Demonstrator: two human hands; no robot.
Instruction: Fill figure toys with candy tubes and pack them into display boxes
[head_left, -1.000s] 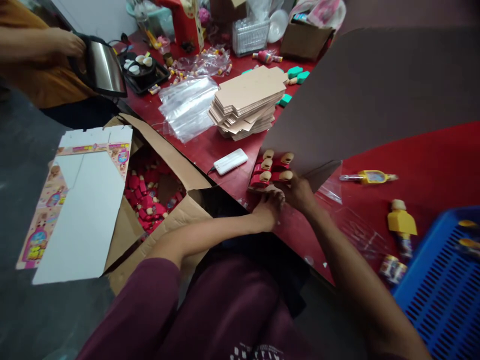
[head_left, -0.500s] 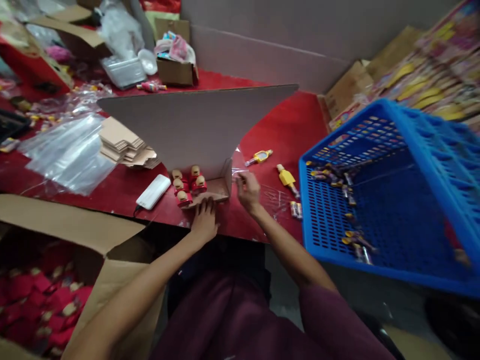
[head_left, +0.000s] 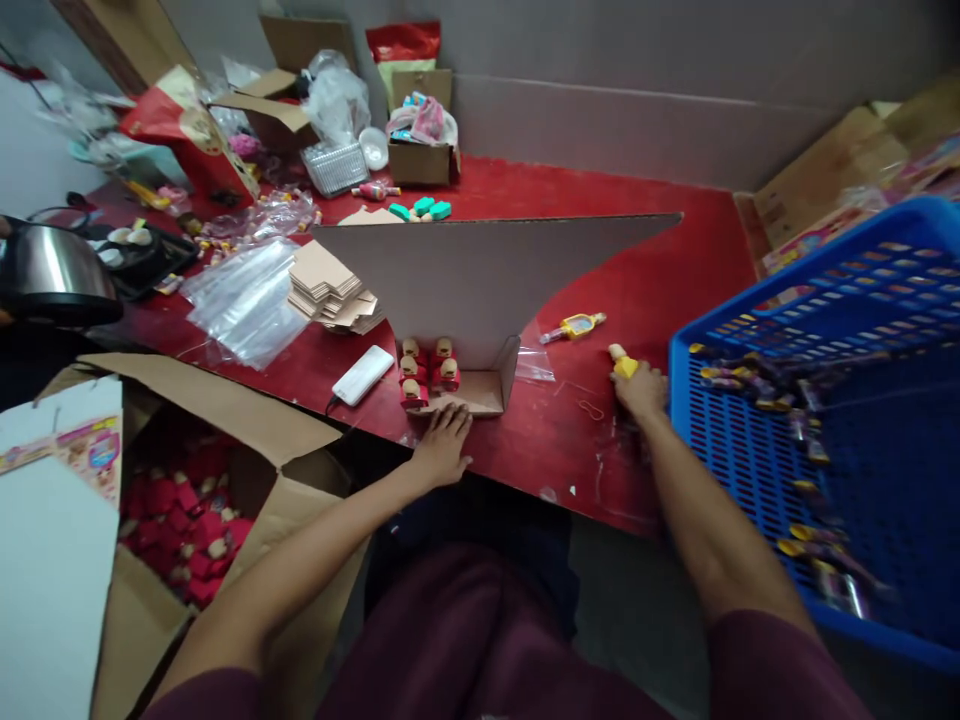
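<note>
Red tabletop [head_left: 660,270] spans mid-frame. Left hand [head_left: 442,448] open, fingers on front edge of cardboard display box [head_left: 465,275], centre. Right hand [head_left: 643,392] touches yellow toy [head_left: 625,367], right of centre; cannot tell whether gripped. Toy probably light, rigid, slick; best held by broad body.

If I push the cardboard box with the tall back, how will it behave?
The box is probably light for its size, being folded cardboard. Its back panel flares wide above a small tray, so pushing high might flex or tip it. The red toys sit toward the left, so that end may feel heavier.
</note>
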